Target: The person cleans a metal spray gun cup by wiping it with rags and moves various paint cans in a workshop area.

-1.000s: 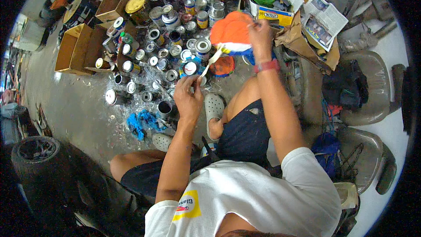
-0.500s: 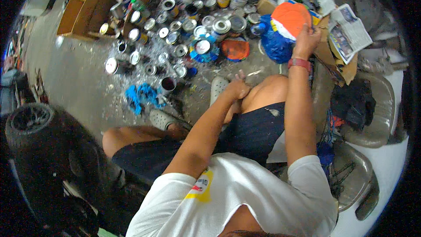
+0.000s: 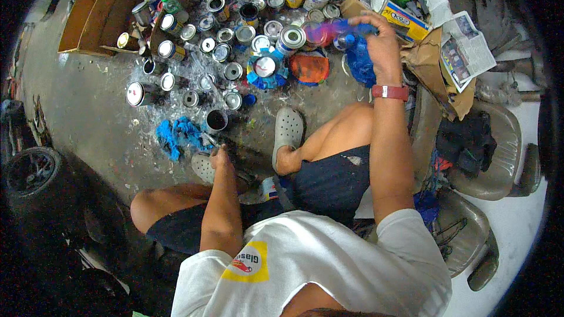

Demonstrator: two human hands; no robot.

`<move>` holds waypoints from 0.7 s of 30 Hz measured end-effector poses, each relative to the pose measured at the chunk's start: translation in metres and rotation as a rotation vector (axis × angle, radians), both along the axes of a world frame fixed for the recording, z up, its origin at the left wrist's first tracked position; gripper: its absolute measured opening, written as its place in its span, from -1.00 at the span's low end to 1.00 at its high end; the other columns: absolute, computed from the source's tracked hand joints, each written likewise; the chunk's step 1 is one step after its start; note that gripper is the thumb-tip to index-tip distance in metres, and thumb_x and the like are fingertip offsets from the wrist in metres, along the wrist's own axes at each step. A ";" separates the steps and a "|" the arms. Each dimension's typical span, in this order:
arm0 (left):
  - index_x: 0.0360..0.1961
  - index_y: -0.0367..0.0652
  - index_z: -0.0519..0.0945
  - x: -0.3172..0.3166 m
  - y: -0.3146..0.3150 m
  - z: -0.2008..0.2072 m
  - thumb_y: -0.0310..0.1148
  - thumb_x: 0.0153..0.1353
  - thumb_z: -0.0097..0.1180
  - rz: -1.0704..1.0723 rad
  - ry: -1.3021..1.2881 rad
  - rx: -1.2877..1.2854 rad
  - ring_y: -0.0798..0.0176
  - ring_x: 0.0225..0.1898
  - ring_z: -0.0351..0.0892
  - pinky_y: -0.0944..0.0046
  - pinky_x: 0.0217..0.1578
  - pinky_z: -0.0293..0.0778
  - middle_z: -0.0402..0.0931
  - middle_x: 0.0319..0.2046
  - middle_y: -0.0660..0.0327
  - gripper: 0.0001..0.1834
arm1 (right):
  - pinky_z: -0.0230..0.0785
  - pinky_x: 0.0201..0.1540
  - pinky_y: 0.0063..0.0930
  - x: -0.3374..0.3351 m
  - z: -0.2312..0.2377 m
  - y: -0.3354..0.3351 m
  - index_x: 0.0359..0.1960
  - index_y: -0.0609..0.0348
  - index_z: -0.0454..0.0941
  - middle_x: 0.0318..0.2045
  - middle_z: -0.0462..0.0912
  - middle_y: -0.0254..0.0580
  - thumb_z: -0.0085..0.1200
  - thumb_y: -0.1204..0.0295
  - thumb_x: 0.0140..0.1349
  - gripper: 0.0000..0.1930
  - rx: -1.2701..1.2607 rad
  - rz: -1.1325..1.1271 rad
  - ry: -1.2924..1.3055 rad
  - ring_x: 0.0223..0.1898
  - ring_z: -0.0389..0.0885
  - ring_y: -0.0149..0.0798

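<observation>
My left hand (image 3: 220,158) is low beside my left shoe, its fingers pinched at the end of a thin pale stick-like thing (image 3: 208,138). Just beyond it are a cup of dark liquid (image 3: 217,120) and a crumpled blue cloth (image 3: 178,136). My right hand (image 3: 382,41) reaches to the far right, fingers curled over a blue and pink thing (image 3: 329,33) smeared by motion; its kind cannot be made out. Under that hand lies a crumpled blue plastic bag (image 3: 359,66). An orange-topped flat piece (image 3: 310,68) rests on the floor to its left.
Several open paint cans (image 3: 292,39) crowd the stained floor ahead. Cardboard boxes (image 3: 88,17) stand far left, torn cardboard (image 3: 426,64) and newspaper (image 3: 468,50) at right. A wheel (image 3: 32,170) is at left, and grey chairs (image 3: 499,158) at right.
My left hand has moved from my right knee down and left to the stick-like thing. My right hand has shifted left; the orange and white piece it held no longer shows as such.
</observation>
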State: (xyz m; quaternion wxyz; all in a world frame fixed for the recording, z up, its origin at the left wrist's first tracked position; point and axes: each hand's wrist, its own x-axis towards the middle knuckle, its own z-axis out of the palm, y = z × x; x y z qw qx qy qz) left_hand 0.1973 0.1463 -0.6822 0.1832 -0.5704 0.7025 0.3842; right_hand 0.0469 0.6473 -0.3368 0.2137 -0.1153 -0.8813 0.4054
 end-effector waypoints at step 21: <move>0.02 -0.42 0.47 0.010 0.014 -0.002 -0.34 0.23 0.21 -0.038 0.216 0.426 0.13 -0.33 0.61 0.18 -0.46 0.53 0.58 -0.38 0.07 -0.57 | 0.39 0.19 -0.39 0.014 0.026 -0.016 -0.02 0.11 0.64 -0.01 0.64 -0.28 0.32 0.56 0.16 -0.67 -0.573 -0.077 0.219 0.04 0.55 -0.28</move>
